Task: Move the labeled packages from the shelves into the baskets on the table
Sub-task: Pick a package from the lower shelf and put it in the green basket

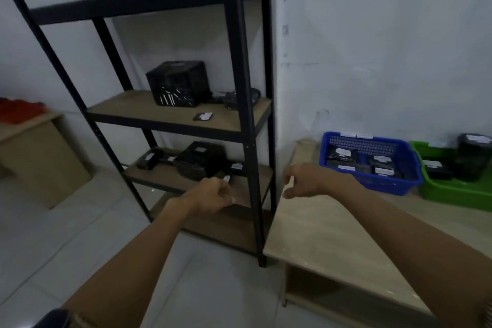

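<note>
A black metal shelf rack (247, 104) stands on the left. A large black package (177, 84) and a small flat labeled package (203, 116) lie on its middle board. Several black packages (199, 160) with white labels lie on the lower board. My left hand (213, 194) hovers in front of the lower board with its fingers curled and nothing in it. My right hand (306, 181) hangs over the table's left corner, fingers loosely apart and empty. A blue basket (410, 184) and a green basket (452, 194) on the table hold black labeled packages.
The light wooden table (332, 234) runs along the right, its corner beside the rack's front post. A cardboard box (40, 157) stands on the floor at the left, under a low table with red items (18, 112). White tiled floor lies in front.
</note>
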